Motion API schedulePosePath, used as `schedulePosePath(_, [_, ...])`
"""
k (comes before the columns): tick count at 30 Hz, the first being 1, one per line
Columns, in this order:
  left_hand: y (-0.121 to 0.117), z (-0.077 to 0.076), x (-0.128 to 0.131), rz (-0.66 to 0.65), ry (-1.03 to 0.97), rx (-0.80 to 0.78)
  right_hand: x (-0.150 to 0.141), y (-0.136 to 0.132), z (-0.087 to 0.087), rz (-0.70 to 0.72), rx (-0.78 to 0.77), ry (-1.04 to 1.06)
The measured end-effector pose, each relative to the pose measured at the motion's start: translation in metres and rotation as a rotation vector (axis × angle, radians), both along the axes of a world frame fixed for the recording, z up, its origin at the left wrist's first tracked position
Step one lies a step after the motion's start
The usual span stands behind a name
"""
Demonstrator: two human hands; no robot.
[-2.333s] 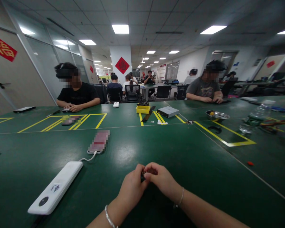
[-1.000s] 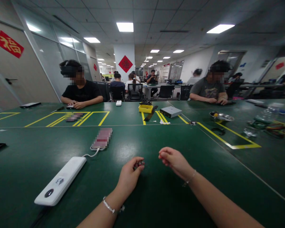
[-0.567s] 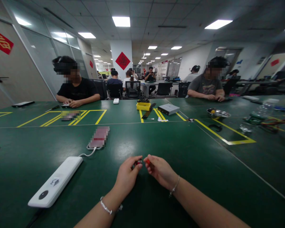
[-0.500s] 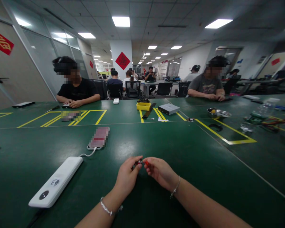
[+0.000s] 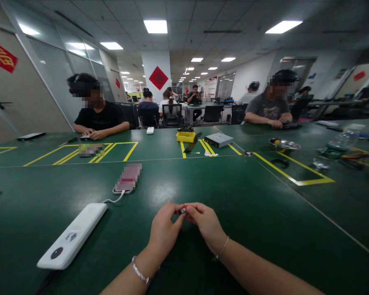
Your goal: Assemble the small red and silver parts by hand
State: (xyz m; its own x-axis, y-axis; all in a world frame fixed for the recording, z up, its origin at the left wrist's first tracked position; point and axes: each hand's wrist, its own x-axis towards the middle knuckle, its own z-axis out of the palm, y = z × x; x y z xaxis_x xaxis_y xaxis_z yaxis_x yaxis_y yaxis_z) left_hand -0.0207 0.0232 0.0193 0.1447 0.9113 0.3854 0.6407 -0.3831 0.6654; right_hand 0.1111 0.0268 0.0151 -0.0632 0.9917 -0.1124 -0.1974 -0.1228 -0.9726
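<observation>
Over the green table, my left hand (image 5: 165, 224) pinches a small dark and shiny metallic piece (image 5: 182, 211) between thumb and fingers. My right hand (image 5: 209, 226) is closed on a small orange-red piece (image 5: 186, 207), of which only a sliver shows. The fingertips of both hands meet, and the two pieces are right against each other or overlapping. Their exact kind is too small and too covered by fingers to make out. A bracelet circles each wrist.
Left of my hands lies a white power strip-like device (image 5: 74, 235), cabled to a phone (image 5: 128, 178). Farther off are a yellow tray (image 5: 185, 137), a grey box (image 5: 218, 140), a metal bowl (image 5: 290, 145) and a plastic bottle (image 5: 341, 141). Two people sit across the table (image 5: 249, 196).
My right hand has moved left, bringing the orange-red piece up to the metallic piece in my left hand. The gap between the fingertips has closed.
</observation>
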Motion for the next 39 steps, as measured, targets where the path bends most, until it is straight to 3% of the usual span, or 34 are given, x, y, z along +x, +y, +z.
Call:
schedulePosePath(8, [-0.001, -0.003, -0.001, 0.017, 0.002, 0.056, -0.004, -0.013, 0.0, 0.021, -0.028, 0.087])
schedulePosePath(24, [-0.005, -0.005, 0.001, 0.005, 0.069, 0.174, -0.003, -0.007, 0.004, -0.043, 0.031, -0.091])
schedulePosePath(29, [-0.002, -0.006, 0.002, -0.018, 0.054, 0.121, 0.001, 0.0, 0.013, -0.005, 0.082, -0.119])
schedulePosePath(31, [-0.001, -0.007, 0.001, -0.031, 0.049, 0.078, 0.015, 0.01, 0.016, -0.055, 0.111, -0.221])
schedulePosePath(34, [0.003, -0.01, -0.003, 0.004, 0.04, 0.039, 0.06, 0.034, 0.023, -0.251, 0.128, -0.459])
schedulePosePath(37, [0.007, -0.013, -0.007, 0.051, 0.051, -0.012, 0.13, 0.054, 0.033, -0.508, 0.098, -0.86])
schedulePosePath(39, [0.009, -0.014, -0.008, 0.068, 0.056, -0.057, 0.185, 0.057, 0.038, -0.606, 0.028, -1.155])
